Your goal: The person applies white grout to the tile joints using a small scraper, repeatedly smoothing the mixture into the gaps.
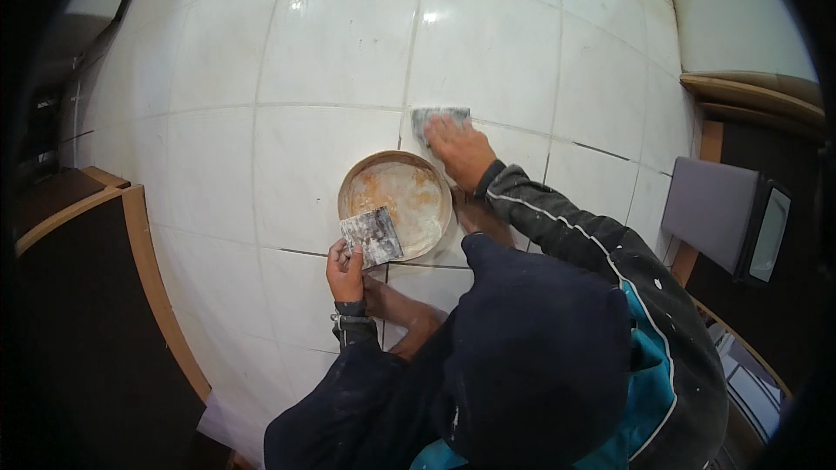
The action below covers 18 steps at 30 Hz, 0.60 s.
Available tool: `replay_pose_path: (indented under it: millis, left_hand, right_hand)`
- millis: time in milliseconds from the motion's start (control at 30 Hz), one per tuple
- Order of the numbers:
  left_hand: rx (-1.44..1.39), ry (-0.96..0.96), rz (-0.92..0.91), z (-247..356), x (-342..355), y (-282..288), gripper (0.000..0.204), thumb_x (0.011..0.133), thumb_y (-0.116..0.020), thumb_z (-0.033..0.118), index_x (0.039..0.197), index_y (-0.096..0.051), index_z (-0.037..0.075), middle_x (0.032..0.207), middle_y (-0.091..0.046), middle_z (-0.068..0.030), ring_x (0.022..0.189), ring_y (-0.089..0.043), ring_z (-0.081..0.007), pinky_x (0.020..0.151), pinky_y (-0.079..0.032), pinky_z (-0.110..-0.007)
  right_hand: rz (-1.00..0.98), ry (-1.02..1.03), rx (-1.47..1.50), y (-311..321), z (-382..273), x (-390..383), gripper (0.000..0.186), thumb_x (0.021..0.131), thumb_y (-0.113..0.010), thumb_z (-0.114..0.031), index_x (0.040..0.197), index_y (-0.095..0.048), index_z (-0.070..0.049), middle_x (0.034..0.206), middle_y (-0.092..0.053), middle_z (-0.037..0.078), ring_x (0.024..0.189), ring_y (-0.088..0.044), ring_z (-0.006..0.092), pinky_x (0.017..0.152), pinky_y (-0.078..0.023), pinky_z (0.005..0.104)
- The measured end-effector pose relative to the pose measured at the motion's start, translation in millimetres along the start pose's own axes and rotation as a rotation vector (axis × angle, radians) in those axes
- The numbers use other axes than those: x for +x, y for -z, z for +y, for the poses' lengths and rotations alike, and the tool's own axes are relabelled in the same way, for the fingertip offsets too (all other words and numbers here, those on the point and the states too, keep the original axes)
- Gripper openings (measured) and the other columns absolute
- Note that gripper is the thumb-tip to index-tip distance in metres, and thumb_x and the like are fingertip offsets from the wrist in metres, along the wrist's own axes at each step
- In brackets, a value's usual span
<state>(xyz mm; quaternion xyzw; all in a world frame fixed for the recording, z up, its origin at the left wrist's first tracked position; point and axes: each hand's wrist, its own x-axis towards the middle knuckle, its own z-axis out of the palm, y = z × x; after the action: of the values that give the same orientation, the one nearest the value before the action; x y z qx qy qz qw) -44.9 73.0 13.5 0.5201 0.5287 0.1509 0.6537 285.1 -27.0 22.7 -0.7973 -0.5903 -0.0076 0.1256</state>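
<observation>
On the tile floor (pixel 340 43), the far joints (pixel 329 104) were pale and appeared filled; dark gaps (pixel 601 151) at right and beside the bowl (pixel 394 156) appeared unfilled; the bowl stood between the hands, paste inside. The left hand (pixel 346 270) was closed on a smeared card (pixel 373 235) over the bowl's near-left rim; the right hand (pixel 461 152) reached far, fingers extended across a grey pad (pixel 424 117) against the floor; its thumb grip could not be determined.

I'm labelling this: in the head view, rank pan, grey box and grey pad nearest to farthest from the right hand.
1. Grey pad: partly under the right hand.
2. Pan: to its lower left.
3. Grey box: far right.
</observation>
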Motion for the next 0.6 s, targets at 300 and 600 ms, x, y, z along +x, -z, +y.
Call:
replay_pose_path:
  millis: [300,600]
  left_hand:
    - [0.023,-0.022,0.021,2,1,3,0.043,0.091,-0.064,0.014,0.124,-0.048,-0.008,0.105,-0.065,-0.0126,0.089,-0.061,-0.0120,0.078,-0.048,-0.023]
    - [0.064,-0.042,-0.030,24,-1,-6,0.044,0.090,-0.065,0.015,0.125,-0.049,-0.006,0.105,-0.064,-0.0113,0.093,-0.062,-0.0141,0.080,-0.051,-0.026]
  right_hand:
    - [-0.021,-0.165,0.366,40,21,10,0.034,0.077,-0.057,-0.004,0.110,-0.060,-0.013,0.102,-0.066,0.010,0.089,-0.064,0.0320,0.071,-0.053,0.0432]
    - [-0.265,0.119,0.346,25,70,37,0.037,0.069,-0.056,0.007,0.100,-0.063,-0.014,0.115,-0.062,0.003,0.123,-0.050,0.0275,0.109,-0.031,0.0548]
